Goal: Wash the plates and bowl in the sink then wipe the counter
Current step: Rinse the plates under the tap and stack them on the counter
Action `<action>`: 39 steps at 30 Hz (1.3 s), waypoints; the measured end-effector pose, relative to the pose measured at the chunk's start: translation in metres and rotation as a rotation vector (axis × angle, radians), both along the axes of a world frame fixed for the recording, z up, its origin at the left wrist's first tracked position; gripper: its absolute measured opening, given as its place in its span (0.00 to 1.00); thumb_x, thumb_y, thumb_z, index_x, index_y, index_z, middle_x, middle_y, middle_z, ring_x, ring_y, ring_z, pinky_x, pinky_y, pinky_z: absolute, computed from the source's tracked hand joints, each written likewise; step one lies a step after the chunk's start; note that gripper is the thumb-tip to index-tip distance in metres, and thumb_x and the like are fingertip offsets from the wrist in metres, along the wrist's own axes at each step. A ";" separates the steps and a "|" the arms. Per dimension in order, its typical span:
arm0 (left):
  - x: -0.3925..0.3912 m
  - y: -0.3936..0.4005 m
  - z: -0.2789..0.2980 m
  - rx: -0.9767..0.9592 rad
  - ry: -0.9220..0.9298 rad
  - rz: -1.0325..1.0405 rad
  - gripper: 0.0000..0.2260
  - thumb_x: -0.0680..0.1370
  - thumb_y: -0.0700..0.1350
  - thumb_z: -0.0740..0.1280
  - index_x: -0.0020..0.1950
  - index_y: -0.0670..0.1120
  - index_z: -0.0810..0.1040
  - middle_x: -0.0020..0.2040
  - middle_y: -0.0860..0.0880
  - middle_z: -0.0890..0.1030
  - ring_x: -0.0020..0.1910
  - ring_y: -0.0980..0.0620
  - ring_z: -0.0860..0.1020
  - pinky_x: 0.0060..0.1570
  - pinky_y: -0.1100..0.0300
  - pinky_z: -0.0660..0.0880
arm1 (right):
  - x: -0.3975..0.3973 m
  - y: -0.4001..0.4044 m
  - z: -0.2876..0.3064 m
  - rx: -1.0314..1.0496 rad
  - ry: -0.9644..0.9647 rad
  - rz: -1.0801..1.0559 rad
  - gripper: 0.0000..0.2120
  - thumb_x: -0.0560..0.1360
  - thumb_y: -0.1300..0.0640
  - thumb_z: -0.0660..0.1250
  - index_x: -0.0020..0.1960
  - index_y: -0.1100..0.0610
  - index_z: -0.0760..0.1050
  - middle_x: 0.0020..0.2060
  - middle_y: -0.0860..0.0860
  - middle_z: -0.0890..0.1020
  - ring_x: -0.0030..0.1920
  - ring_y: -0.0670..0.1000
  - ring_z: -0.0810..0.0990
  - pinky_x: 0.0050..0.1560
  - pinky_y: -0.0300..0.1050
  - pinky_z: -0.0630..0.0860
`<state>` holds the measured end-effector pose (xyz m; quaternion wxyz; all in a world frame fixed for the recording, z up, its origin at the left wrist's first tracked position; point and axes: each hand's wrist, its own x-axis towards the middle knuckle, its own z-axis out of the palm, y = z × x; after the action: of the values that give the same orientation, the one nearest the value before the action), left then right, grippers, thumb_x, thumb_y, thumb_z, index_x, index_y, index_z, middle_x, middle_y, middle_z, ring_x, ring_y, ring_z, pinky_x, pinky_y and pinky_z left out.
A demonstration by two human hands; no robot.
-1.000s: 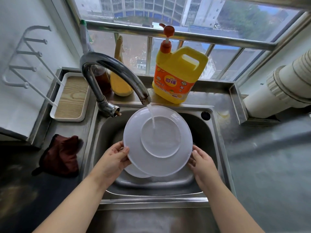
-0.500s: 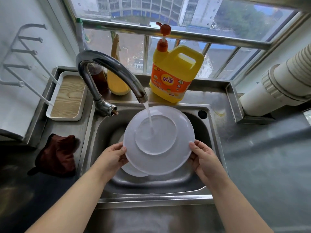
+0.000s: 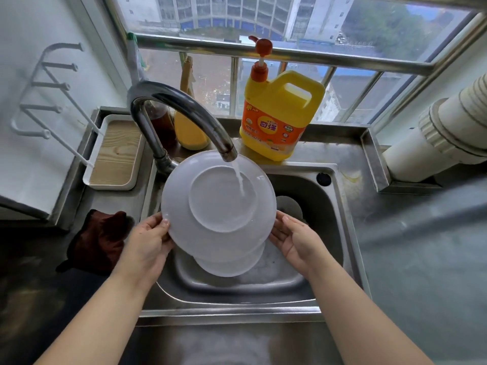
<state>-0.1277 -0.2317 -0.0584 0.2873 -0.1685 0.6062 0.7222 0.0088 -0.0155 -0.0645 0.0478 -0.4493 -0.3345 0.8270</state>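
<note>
A white plate (image 3: 205, 204) is tilted toward me over the sink (image 3: 340, 233), and water from the faucet (image 3: 184, 106) falls on its middle. My left hand (image 3: 147, 241) grips the plate's lower left rim, thumb on the front and fingers behind. My right hand (image 3: 295, 238) lies open, palm up, at the plate's lower right edge; whether its fingertips touch the rim I cannot tell. A second white dish (image 3: 232, 264) lies in the basin under the plate, mostly hidden by it.
A dark red cloth (image 3: 100, 241) lies on the counter left of the sink. A white tray with a wooden base (image 3: 116, 154) stands behind the cloth. A yellow detergent bottle (image 3: 279, 117) and two other bottles stand on the sill. Grey counter (image 3: 421, 259) runs rightward under a white pipe (image 3: 448, 133).
The plate has shifted left and up under the faucet. My right hand has released the rim and opened beside it. My left hand still grips the plate.
</note>
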 end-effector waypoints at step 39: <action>0.014 -0.005 0.016 0.025 0.055 0.148 0.12 0.82 0.36 0.56 0.53 0.46 0.77 0.47 0.48 0.82 0.46 0.53 0.80 0.38 0.64 0.80 | -0.035 -0.009 -0.013 0.316 -0.199 0.283 0.14 0.83 0.57 0.52 0.49 0.54 0.77 0.47 0.51 0.83 0.51 0.51 0.80 0.53 0.46 0.76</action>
<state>-0.1134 -0.2371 -0.0429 0.2185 -0.1893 0.5907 0.7533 -0.0261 -0.0245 -0.0777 -0.0321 -0.4642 -0.5228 0.7143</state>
